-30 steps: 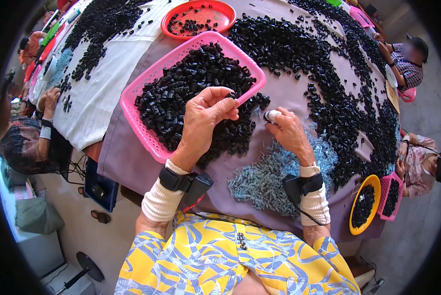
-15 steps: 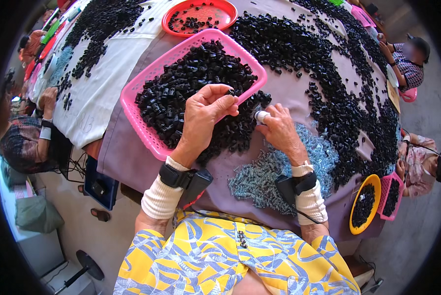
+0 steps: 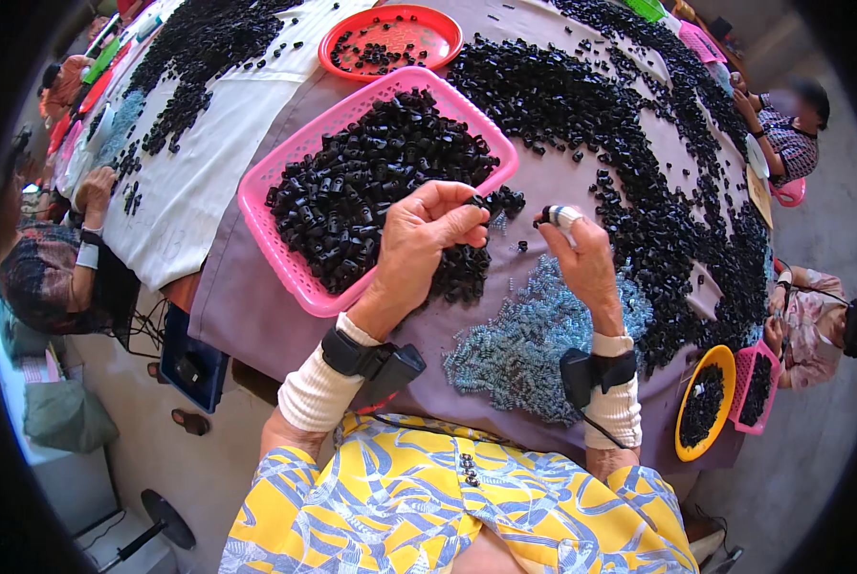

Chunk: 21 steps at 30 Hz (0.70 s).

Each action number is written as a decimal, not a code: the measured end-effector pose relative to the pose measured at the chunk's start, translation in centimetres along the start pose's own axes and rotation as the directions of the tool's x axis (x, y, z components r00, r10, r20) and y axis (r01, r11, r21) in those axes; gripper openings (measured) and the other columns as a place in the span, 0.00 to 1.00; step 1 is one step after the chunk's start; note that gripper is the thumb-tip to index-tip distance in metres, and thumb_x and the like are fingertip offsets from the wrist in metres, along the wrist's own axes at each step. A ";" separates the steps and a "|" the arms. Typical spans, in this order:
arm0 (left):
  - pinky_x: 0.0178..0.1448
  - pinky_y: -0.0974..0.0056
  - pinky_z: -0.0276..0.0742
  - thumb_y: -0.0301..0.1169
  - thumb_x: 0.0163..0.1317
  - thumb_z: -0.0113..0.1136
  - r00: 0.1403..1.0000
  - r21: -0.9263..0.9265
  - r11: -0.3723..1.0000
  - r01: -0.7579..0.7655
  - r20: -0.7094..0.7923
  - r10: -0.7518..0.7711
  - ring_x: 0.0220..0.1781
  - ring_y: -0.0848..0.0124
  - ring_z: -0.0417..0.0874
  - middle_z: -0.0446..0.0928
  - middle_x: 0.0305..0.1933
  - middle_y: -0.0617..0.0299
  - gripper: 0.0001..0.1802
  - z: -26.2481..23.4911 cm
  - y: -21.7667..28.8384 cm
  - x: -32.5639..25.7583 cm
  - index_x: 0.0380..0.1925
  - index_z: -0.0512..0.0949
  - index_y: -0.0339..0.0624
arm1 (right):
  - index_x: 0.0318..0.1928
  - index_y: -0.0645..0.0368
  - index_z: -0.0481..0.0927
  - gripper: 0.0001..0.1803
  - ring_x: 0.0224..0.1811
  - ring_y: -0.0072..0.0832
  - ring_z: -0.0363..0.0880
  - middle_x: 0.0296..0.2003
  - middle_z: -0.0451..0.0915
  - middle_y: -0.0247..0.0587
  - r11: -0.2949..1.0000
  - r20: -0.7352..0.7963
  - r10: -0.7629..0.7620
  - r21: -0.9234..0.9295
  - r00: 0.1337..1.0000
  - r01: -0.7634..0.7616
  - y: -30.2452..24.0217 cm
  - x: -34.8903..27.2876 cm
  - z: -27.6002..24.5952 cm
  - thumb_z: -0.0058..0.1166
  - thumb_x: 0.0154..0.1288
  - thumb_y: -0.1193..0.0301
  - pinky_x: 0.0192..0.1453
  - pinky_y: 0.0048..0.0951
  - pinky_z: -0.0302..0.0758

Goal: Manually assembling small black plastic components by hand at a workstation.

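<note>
My left hand (image 3: 426,239) is over the right edge of the pink basket (image 3: 256,215), its thumb and index finger pinching a small black plastic part (image 3: 477,202). To the right, my right hand (image 3: 586,260), with white tape around a finger, pinches another small black plastic part (image 3: 543,218) at its fingertips. The two hands are apart. A heap of black barrel-shaped parts (image 3: 371,172) fills the basket. More black parts (image 3: 462,273) lie on the cloth beside its right rim. Below my right hand spreads a pile of small metal springs (image 3: 510,344).
A red tray (image 3: 438,59) with some black parts stands behind the basket. Loose black parts (image 3: 534,96) cover much of the lilac cloth (image 3: 256,316). At the right edge are a yellow tray (image 3: 687,452) and a small pink basket (image 3: 746,421). Other people sit around the table.
My right hand has moved right, away from the black parts beside the basket, and a black part now shows at its fingertips. My left hand has shifted slightly right and nearer.
</note>
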<state>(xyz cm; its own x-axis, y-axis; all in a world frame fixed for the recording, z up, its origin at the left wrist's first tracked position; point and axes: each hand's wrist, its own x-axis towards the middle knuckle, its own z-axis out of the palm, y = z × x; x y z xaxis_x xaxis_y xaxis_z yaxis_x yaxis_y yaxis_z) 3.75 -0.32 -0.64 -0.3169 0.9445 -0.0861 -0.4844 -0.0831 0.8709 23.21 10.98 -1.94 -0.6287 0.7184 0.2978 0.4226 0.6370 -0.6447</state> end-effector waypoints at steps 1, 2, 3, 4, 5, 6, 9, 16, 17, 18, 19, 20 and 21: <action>0.43 0.68 0.81 0.24 0.61 0.58 1.000 0.001 1.000 -0.003 0.002 0.003 0.33 0.73 0.82 0.80 0.36 0.56 0.10 0.5 -0.2 0.0 0.43 0.75 0.34 | 0.36 0.64 0.78 0.07 0.33 0.43 0.77 0.31 0.78 0.47 1.000 -0.003 -0.002 0.000 1.000 0.002 -1.0 0.1 -0.6 0.55 0.59 0.73 0.37 0.37 0.73; 0.43 0.68 0.81 0.24 0.61 0.58 0.999 -0.013 1.000 -0.004 0.037 0.004 0.33 0.73 0.82 0.80 0.36 0.57 0.10 0.9 -0.4 0.0 0.43 0.75 0.35 | 0.36 0.64 0.78 0.06 0.32 0.42 0.77 0.31 0.78 0.47 0.996 -0.006 -0.011 0.086 1.000 0.012 -2.2 0.2 -0.9 0.55 0.60 0.74 0.36 0.34 0.73; 0.43 0.68 0.81 0.25 0.61 0.58 0.997 -0.027 1.000 -0.005 0.072 0.007 0.34 0.73 0.82 0.80 0.36 0.57 0.11 1.4 -0.6 0.0 0.43 0.75 0.35 | 0.37 0.63 0.79 0.06 0.31 0.40 0.78 0.31 0.78 0.46 0.985 -0.010 -0.021 0.172 1.000 0.023 -3.2 0.3 -1.1 0.54 0.60 0.74 0.34 0.32 0.73; 0.43 0.67 0.81 0.25 0.62 0.57 0.995 -0.030 1.000 0.003 0.095 -0.001 0.35 0.74 0.82 0.80 0.37 0.58 0.11 1.9 -0.5 0.1 0.44 0.74 0.35 | 0.39 0.63 0.79 0.07 0.30 0.38 0.79 0.30 0.78 0.45 0.986 -0.032 -0.068 0.150 0.997 0.072 -3.8 0.4 -1.3 0.54 0.61 0.75 0.33 0.31 0.74; 0.43 0.67 0.81 0.25 0.62 0.57 0.995 -0.027 1.000 -0.002 0.101 0.004 0.35 0.74 0.82 0.80 0.37 0.58 0.11 2.3 -0.6 0.2 0.44 0.74 0.35 | 0.39 0.63 0.79 0.07 0.30 0.38 0.79 0.30 0.78 0.45 0.986 -0.040 -0.071 0.149 0.997 0.077 -4.3 0.4 -1.5 0.54 0.61 0.75 0.33 0.31 0.74; 0.43 0.67 0.81 0.25 0.62 0.57 0.993 -0.030 1.000 -0.001 0.120 0.004 0.35 0.74 0.82 0.80 0.37 0.58 0.11 2.6 -0.6 0.3 0.44 0.74 0.34 | 0.39 0.63 0.79 0.07 0.30 0.38 0.79 0.30 0.78 0.45 0.986 -0.064 -0.073 0.148 0.995 0.082 -4.9 0.5 -1.6 0.54 0.61 0.75 0.33 0.31 0.74; 0.44 0.66 0.81 0.26 0.62 0.57 0.989 -0.018 1.000 -0.007 0.146 0.010 0.36 0.73 0.82 0.80 0.38 0.59 0.11 3.0 -0.5 0.3 0.44 0.73 0.34 | 0.38 0.64 0.78 0.06 0.31 0.40 0.78 0.30 0.77 0.46 0.977 -0.109 -0.069 0.196 0.992 0.090 -5.5 0.8 -1.1 0.53 0.62 0.75 0.34 0.32 0.73; 0.45 0.66 0.81 0.24 0.61 0.58 0.993 -0.101 0.994 0.031 0.116 -0.020 0.35 0.73 0.82 0.79 0.37 0.59 0.11 4.2 -0.3 0.4 0.43 0.73 0.36 | 0.35 0.66 0.76 0.05 0.35 0.48 0.74 0.29 0.76 0.49 0.981 -0.174 -0.178 0.046 0.969 0.189 -5.7 0.5 -1.7 0.51 0.61 0.75 0.39 0.41 0.71; 0.45 0.66 0.81 0.24 0.61 0.58 0.991 -0.095 0.995 0.028 0.130 -0.015 0.35 0.73 0.82 0.79 0.37 0.59 0.11 4.3 -0.4 0.4 0.43 0.73 0.36 | 0.35 0.66 0.76 0.05 0.35 0.48 0.74 0.29 0.76 0.49 0.981 -0.188 -0.180 0.040 0.966 0.190 -5.8 0.7 -1.8 0.51 0.61 0.75 0.39 0.41 0.71; 0.43 0.68 0.80 0.25 0.61 0.58 0.993 -0.083 0.997 0.001 0.119 0.009 0.35 0.74 0.81 0.79 0.36 0.60 0.10 4.5 -0.3 0.4 0.43 0.73 0.34 | 0.34 0.66 0.76 0.05 0.35 0.48 0.74 0.29 0.76 0.49 0.975 -0.179 -0.215 0.014 0.960 0.221 -6.0 0.8 -2.1 0.51 0.61 0.75 0.41 0.41 0.71; 0.42 0.71 0.79 0.26 0.62 0.58 0.994 -0.072 0.997 -0.026 0.104 0.033 0.34 0.76 0.81 0.79 0.35 0.61 0.10 4.7 -0.3 0.3 0.42 0.74 0.33 | 0.33 0.66 0.75 0.05 0.35 0.48 0.74 0.29 0.76 0.50 0.967 -0.166 -0.251 -0.010 0.954 0.253 -6.1 1.0 -2.3 0.51 0.61 0.75 0.42 0.42 0.70; 0.42 0.71 0.79 0.26 0.62 0.58 0.994 -0.067 0.997 -0.040 0.101 0.046 0.33 0.76 0.81 0.79 0.35 0.60 0.10 4.7 -0.3 0.4 0.42 0.74 0.33 | 0.33 0.66 0.75 0.05 0.35 0.48 0.74 0.29 0.76 0.50 0.967 -0.176 -0.252 -0.014 0.952 0.254 -6.3 1.0 -2.6 0.51 0.61 0.75 0.42 0.42 0.70; 0.42 0.71 0.79 0.26 0.62 0.58 0.993 -0.064 0.997 -0.043 0.110 0.050 0.33 0.76 0.81 0.79 0.35 0.60 0.10 4.8 -0.2 0.4 0.42 0.74 0.33 | 0.33 0.65 0.75 0.05 0.35 0.48 0.74 0.29 0.76 0.49 0.963 -0.164 -0.270 -0.051 0.949 0.265 -6.4 1.1 -2.8 0.51 0.60 0.75 0.43 0.42 0.70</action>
<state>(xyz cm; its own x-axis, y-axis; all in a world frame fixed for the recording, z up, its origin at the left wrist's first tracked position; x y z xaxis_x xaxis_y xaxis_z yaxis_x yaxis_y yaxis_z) 7.67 1.60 1.47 -0.2494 0.9683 0.0109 -0.5214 -0.1437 0.8411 21.65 8.47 4.50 -0.6033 0.5554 0.5724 0.2735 0.8182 -0.5057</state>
